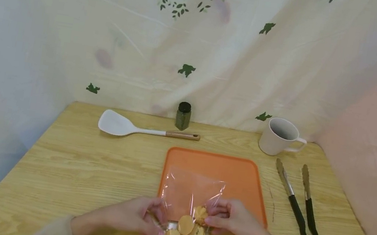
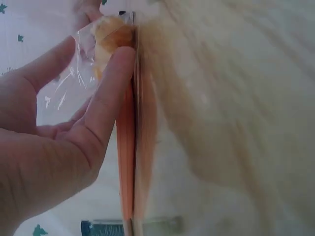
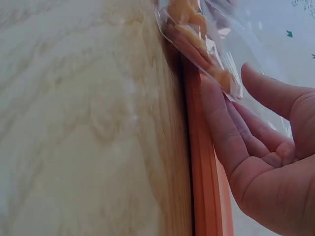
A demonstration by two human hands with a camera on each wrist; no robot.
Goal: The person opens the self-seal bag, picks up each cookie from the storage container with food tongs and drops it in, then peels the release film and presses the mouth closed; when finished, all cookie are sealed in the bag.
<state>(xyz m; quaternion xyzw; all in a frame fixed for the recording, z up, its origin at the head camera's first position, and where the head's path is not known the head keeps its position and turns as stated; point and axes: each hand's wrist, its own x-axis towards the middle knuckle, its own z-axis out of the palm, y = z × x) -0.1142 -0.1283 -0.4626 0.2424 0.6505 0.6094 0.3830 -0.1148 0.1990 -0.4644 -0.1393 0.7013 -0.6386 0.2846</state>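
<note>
A clear plastic bag (image 1: 181, 188) lies low over the near part of an orange tray (image 1: 239, 170), several round yellow cookies (image 1: 185, 225) gathered at its near end. My left hand (image 1: 134, 215) holds the bag's left side near the cookies. On the opposite side, my right hand (image 1: 240, 221) holds the bag, thumb beside a scalloped cookie. In the left wrist view, the bag (image 2: 64, 98) passes between thumb and fingers. The right wrist view has the cookies (image 3: 184, 12) inside the film, with the fingertips at the bag's lower edge.
A white spatula (image 1: 117, 123) with a wooden handle lies behind the tray, in front of a dark green jar (image 1: 183, 116). A white mug (image 1: 275, 137) stands at the back right. Black-handled tongs (image 1: 296, 208) lie right of the tray on the wooden table (image 1: 92, 164).
</note>
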